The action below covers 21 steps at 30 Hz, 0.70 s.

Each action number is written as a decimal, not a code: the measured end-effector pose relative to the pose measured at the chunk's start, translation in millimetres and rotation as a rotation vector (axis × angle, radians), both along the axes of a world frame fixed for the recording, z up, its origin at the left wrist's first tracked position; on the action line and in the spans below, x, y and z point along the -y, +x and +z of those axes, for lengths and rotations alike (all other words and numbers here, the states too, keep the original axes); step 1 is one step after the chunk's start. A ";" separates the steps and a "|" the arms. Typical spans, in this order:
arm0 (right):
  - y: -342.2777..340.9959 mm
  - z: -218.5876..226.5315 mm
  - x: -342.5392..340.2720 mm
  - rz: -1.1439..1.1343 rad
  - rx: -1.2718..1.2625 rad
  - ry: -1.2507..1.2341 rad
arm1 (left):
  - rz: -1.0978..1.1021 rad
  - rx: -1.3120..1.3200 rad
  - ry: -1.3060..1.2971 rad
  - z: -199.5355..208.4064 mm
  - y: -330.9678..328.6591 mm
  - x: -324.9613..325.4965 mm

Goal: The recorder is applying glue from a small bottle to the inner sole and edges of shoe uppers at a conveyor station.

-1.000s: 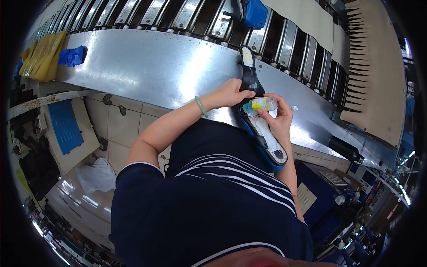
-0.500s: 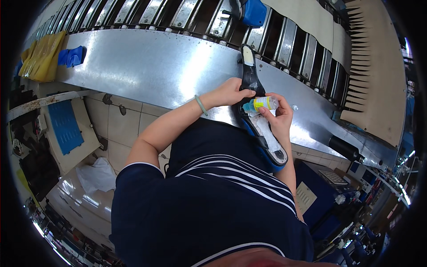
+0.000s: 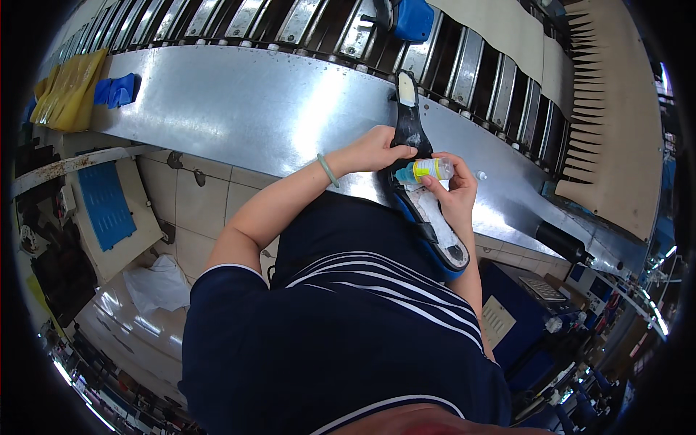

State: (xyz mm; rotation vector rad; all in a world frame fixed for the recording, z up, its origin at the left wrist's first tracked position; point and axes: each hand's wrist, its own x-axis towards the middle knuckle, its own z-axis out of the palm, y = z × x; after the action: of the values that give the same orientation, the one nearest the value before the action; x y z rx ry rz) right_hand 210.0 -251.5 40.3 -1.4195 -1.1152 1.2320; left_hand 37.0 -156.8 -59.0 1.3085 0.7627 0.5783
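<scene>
A long black shoe part (image 3: pixel 407 123) stretches from the metal ledge toward my body, with a pale patch at its far end. Its near half is a shoe bottom (image 3: pixel 435 210) with a whitish underside, on a blue form that looks like a shoe last. My left hand (image 3: pixel 378 150) grips the black part at its middle, thumb on top. In my right hand (image 3: pixel 457 190) lies a small glue-type bottle (image 3: pixel 429 170), clear with a yellow label and teal tip end. The bottle lies tilted across the shoe, tip toward my left thumb. Whether the tip touches the shoe is hidden.
A shiny metal ledge (image 3: pixel 217 109) runs in front of me, with a slatted conveyor (image 3: pixel 290 25) behind it. On the ledge's left are yellow sheets (image 3: pixel 72 90) and a blue piece (image 3: pixel 116 91). A blue object (image 3: pixel 415 20) sits on the conveyor. Fringed cardboard (image 3: pixel 616 123) stands right.
The far end of the shoe part has shifted very slightly to the right. Both hands and the bottle stay almost in the same place.
</scene>
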 end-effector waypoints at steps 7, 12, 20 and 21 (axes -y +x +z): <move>-0.4 -0.9 1.8 -0.045 0.001 0.002 | -0.122 -0.096 -0.081 -3.5 -3.6 -6.5; -0.9 1.2 3.2 -0.081 -0.007 -0.033 | -0.191 -0.131 -0.124 6.7 -7.2 -10.5; 0.5 -1.6 5.1 -0.123 -0.061 -0.067 | -0.289 -0.423 -0.039 36.7 -13.7 -23.8; 1.5 -3.7 5.4 -0.142 -0.093 -0.052 | -0.297 -0.403 -0.052 37.0 -14.0 -24.3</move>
State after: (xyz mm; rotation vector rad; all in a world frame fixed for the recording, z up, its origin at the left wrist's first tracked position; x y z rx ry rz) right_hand 211.4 -256.9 36.6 -1.4400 -0.9096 1.2197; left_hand 23.1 -132.6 -22.1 1.4763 0.8810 0.0542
